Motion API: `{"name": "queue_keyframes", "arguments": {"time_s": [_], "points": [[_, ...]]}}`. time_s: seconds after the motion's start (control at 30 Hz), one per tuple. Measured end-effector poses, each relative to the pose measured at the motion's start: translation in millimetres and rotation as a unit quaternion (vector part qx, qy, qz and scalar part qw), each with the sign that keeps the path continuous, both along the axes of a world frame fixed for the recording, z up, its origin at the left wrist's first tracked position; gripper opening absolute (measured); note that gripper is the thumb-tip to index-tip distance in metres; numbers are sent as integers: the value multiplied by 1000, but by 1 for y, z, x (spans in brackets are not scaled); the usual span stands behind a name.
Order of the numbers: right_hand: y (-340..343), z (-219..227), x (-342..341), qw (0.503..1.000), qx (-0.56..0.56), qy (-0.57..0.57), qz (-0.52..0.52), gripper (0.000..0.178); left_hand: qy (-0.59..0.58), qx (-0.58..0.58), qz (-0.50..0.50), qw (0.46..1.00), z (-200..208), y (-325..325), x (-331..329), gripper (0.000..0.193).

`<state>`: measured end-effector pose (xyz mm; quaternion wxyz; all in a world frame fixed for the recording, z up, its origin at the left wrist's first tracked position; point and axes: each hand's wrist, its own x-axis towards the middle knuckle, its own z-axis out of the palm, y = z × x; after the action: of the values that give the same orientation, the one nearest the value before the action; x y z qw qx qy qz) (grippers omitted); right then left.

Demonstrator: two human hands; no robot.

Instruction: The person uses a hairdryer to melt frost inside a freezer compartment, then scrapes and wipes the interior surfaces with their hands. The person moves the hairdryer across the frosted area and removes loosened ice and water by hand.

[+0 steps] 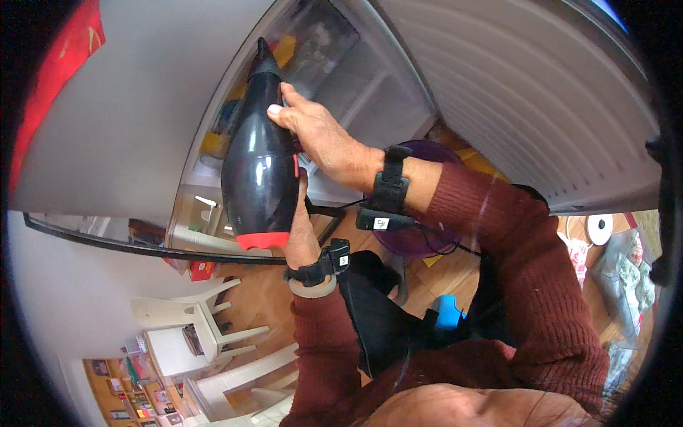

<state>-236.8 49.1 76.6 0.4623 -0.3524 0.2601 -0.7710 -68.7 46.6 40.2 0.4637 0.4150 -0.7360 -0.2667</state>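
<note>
1. Handheld vacuum (260, 167): black tapered body, red rim at the base end, held up in front of the open fridge-like compartment (390, 114). Narrow nozzle (264, 58) points up and away, overlapping the compartment's left edge in view; contact there, can't tell.
2. Both hands clamped on the vacuum, right further up, left lower.
3. Right hand (313, 128): against the right side of the body, thumb and index finger showing near the nozzle end, other fingers hidden.
4. Left hand (302, 220): behind the lower right side near the red rim; most fingers hidden, exact grip not visible.
5. Wrists: black strap with small box on each; pale bangle (313, 287) on the left one too.
6. Compartment: yellow item (284, 50) near its upper left edge. Ribbed grey panel (541, 99) to its right, smooth grey panel (142, 107) to its left.
7. Wood floor (427, 281): purple tub (393, 240) below the right wrist, partly covered; white chair (208, 329) lower left; clear bag (622, 274) off right.
8. Blue item (447, 313) between the dark-clad legs; kind unclear.
</note>
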Motion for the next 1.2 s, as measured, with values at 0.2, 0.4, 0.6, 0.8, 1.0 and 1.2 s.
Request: {"name": "queue_keyframes", "arguments": {"time_s": [0.2, 0.4, 0.6, 0.8, 1.0, 1.2], "points": [[4, -11, 9, 993, -4, -59, 97, 56, 117, 41, -74, 990, -16, -18, 50, 58], [1, -23, 18, 963, -53, -166, 204, 40, -11, -22, -23, 999, 3, -6, 52, 49], [-11, -44, 35, 954, -45, -178, 237, 49, -32, -85, 33, 995, 32, 14, 37, 49], [-40, -55, 26, 978, 115, -149, 91, 72, -156, -203, 69, 964, 40, 28, 51, 55], [-96, -43, 3, 981, 59, -184, -17, 52, -209, -241, 94, 943, 49, 26, 68, 55], [-116, -39, 2, 985, 38, -169, 20, 43, -293, -295, 132, 900, 55, 33, 73, 50]]}}
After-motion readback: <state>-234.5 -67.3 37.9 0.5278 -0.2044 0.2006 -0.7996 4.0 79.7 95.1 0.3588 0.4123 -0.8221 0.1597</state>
